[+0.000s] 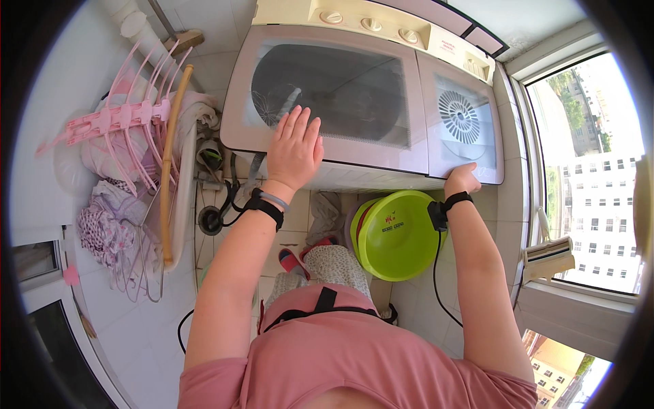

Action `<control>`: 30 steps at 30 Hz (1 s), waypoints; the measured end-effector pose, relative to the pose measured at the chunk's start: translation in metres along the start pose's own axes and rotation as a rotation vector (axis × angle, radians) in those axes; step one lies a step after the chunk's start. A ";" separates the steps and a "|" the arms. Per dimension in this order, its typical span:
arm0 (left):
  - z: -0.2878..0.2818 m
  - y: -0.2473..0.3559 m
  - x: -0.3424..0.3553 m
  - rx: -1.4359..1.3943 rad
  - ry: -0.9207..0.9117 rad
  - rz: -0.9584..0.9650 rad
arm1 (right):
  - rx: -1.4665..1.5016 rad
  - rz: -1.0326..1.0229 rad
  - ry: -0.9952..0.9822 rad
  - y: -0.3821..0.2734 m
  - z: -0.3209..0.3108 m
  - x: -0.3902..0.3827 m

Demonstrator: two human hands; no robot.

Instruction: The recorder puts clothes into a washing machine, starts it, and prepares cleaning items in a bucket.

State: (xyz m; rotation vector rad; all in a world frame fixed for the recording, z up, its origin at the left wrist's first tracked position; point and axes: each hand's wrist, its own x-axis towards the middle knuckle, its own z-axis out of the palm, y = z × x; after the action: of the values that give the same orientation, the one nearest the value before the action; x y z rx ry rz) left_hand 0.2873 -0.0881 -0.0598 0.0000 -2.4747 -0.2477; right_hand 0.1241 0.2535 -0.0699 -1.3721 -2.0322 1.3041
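A twin-tub washing machine [371, 166] stands in front of me with both lids down. My left hand [294, 151] lies flat, fingers stretched out, over the front left part of the wide washing-tub lid [354, 88], which has a dark see-through window. At the front right, my right hand [462, 178] grips the front edge of the narrower spin-tub lid [482, 153]. Part of that hand shows on top of the lid, and the rest of its fingers are hidden at the edge. A round vent pattern marks this lid.
Three knobs [371, 24] line the machine's rear panel. Below its right front stands a green basin [392, 238]. At the left, a pink folding hanger rack [112, 117], a wooden stick [170, 177] and piled clothes [105, 221] crowd a white tub. A window [593, 163] is at the right.
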 end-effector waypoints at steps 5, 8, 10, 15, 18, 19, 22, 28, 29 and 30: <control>0.002 0.003 0.003 -0.006 0.011 0.016 | -0.005 0.000 0.007 -0.005 -0.005 -0.003; 0.000 0.003 0.004 -0.009 -0.013 0.003 | 0.027 0.013 -0.009 -0.002 -0.001 0.007; 0.001 0.002 0.003 -0.006 -0.017 0.006 | 0.049 0.013 -0.028 -0.003 -0.004 0.001; 0.000 0.004 0.005 -0.012 -0.029 0.011 | 0.087 0.022 -0.031 0.001 0.000 0.010; -0.001 0.003 0.005 -0.010 -0.032 0.013 | 0.070 0.014 -0.015 -0.002 -0.002 0.005; -0.001 0.003 0.005 -0.008 -0.036 0.012 | 0.010 -0.002 0.005 -0.003 -0.002 0.002; -0.001 0.003 0.006 -0.016 -0.045 0.010 | 0.024 -0.016 0.028 0.001 0.001 0.008; -0.001 0.006 0.007 -0.027 -0.064 -0.003 | 0.089 -0.075 0.044 0.009 0.006 0.021; -0.002 0.006 0.008 -0.033 -0.075 -0.013 | 0.099 -0.071 0.043 0.009 0.007 0.021; -0.003 0.006 0.008 -0.031 -0.082 -0.011 | 0.091 -0.082 0.049 0.010 0.007 0.020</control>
State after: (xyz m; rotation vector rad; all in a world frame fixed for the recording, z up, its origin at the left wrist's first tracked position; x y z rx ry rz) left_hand 0.2832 -0.0834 -0.0521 -0.0100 -2.5526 -0.2957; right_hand 0.1152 0.2684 -0.0852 -1.2554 -1.9505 1.2984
